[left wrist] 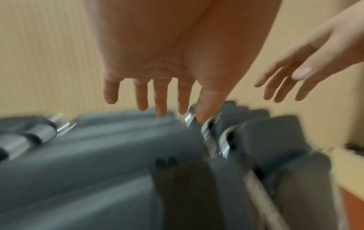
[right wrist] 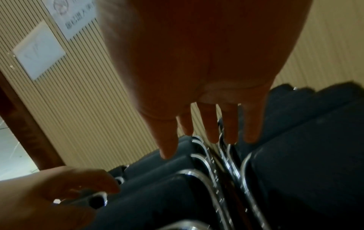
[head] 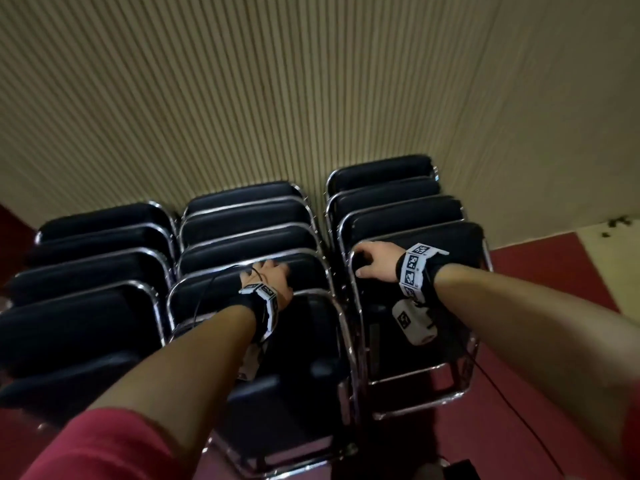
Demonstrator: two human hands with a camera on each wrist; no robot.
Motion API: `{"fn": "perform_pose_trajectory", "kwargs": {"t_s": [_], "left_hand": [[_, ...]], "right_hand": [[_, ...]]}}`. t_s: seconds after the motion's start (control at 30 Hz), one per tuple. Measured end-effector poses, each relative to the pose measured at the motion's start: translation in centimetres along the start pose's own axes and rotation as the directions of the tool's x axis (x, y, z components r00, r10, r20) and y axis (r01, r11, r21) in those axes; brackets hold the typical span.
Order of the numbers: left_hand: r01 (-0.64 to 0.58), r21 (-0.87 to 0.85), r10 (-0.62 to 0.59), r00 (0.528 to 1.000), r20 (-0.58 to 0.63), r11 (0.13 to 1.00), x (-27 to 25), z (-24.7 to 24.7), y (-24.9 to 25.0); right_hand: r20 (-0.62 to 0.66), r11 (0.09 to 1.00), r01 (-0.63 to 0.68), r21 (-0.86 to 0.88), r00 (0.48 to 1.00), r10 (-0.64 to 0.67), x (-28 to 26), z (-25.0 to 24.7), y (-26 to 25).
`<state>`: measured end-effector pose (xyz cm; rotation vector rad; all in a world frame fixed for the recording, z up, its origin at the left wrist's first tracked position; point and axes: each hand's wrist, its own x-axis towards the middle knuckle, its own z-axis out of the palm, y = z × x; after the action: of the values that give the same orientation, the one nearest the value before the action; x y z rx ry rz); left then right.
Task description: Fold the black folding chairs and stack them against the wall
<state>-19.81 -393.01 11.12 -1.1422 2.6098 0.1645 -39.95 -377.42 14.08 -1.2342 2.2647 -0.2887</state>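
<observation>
Black padded folding chairs with chrome tube frames (head: 242, 292) standing folded in 3 rows against ribbed beige wall (head: 277, 98), on dark red floor (head: 540, 271). Left hand (head: 272, 277) spread over middle front chair's top rail; right hand (head: 375, 259) spread on right front chair (head: 433, 306). Probably stiff, fairly heavy, slippery tubing; best gripped at top rail.

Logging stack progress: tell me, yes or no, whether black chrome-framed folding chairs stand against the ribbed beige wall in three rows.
Yes: the head view shows three rows of black folding chairs leaning against the ribbed beige wall.
</observation>
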Motion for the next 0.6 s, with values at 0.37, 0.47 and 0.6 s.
{"fn": "perform_pose_trajectory", "kwargs": {"t_s": [0.37,0.47,0.6], "left_hand": [[-0.104,-0.069,0.099,0.992,-0.076,0.992,4.1,-4.6,22.7],[-0.129,-0.089,0.127,0.992,-0.028,0.988,5.4,-5.3,29.2],[-0.132,-0.104,0.131,0.991,-0.020,0.986,5.9,-6.2,35.7]], "right_hand": [[-0.172,0.997,-0.036,0.065,0.984,0.047,-5.8,-12.7,19.1],[-0.160,0.996,-0.019,0.086,0.987,0.033,-6.3,-15.6,25.4],[-0.117,0.996,-0.023,0.088,0.993,0.033,-6.0,-18.6,31.7]]}}
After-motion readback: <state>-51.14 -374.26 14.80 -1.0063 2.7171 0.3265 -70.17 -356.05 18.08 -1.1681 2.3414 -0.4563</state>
